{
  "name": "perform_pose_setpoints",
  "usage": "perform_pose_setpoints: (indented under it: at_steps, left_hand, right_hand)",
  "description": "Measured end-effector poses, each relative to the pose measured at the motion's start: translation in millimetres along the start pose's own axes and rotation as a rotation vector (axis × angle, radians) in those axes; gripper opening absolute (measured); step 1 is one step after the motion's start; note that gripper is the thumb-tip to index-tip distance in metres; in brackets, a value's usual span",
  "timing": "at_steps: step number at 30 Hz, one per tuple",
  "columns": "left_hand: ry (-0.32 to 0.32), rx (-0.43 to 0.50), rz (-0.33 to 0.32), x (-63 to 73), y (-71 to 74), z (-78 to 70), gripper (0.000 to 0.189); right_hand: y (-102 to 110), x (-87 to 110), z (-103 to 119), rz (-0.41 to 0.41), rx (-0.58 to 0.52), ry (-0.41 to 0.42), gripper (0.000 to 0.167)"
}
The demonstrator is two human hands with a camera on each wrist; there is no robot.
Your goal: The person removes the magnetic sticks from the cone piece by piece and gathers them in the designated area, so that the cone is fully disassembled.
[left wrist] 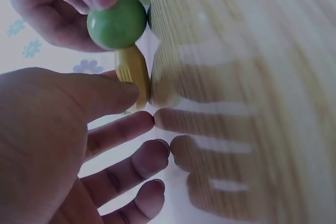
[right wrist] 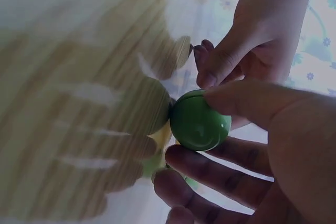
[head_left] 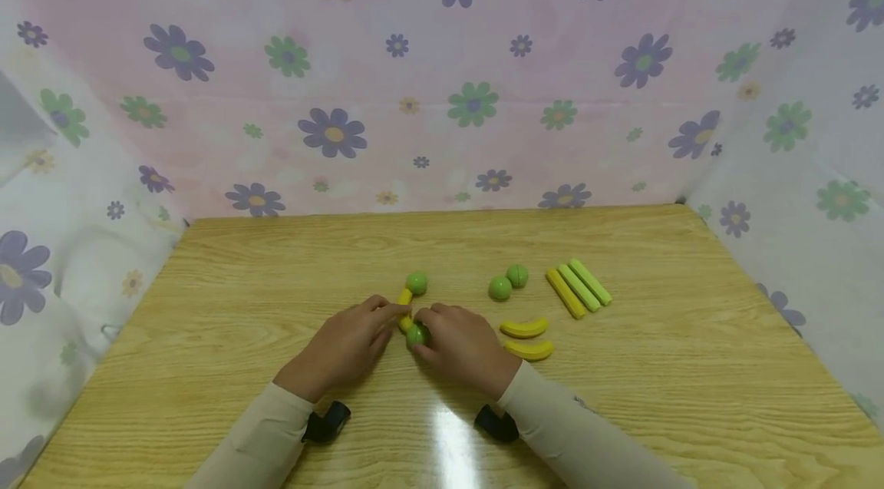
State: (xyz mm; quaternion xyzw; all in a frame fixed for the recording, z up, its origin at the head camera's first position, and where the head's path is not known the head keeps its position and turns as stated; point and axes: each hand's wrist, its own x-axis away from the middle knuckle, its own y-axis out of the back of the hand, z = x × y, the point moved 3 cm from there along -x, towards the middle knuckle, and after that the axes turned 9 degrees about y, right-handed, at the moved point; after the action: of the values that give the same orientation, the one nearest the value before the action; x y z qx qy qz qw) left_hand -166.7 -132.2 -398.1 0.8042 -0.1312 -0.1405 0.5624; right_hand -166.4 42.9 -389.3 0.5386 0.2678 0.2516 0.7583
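Note:
In the head view my left hand (head_left: 348, 339) pinches a yellow toy banana (head_left: 404, 297) between thumb and index finger; the left wrist view has its other fingertips touching the table. My right hand (head_left: 461, 343) holds a glossy green ball (head_left: 417, 335) at the banana's near end. A dark groove marks this green ball (right wrist: 199, 121) in the right wrist view, where the thumb lies on one side and fingers on the other. Against the banana's far end sits another green ball (head_left: 417, 282). The hands partly hide the banana's middle.
Two more green balls (head_left: 500, 288) sit to the right on the wooden table (head_left: 276, 259). Nearer lie two yellow toy bananas (head_left: 528, 351), close to the right wrist. Farther right, a yellow stick (head_left: 565, 293) lies alongside two light green sticks (head_left: 590, 282). Flowered cloth (head_left: 387, 90) hangs behind.

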Motion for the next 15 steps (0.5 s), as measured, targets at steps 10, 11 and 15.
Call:
perform_pose_setpoints:
  at_steps: [10, 11, 15]
  left_hand:
    - [-0.066, -0.032, -0.003, -0.8, -2.2, -8.7, 0.017]
    - [-0.073, -0.035, 0.002, -0.6, -2.7, -9.3, 0.016]
    - [-0.084, -0.017, 0.032, 0.7, -4.1, -11.6, 0.017]
  right_hand:
    - [6, 21.7, -3, 0.055, -0.025, 0.036, 0.031]
    - [6, 23.3, -3, 0.063, -0.025, 0.041, 0.032]
    - [7, 29.1, 0, 0.085, -0.022, 0.059, 0.033]
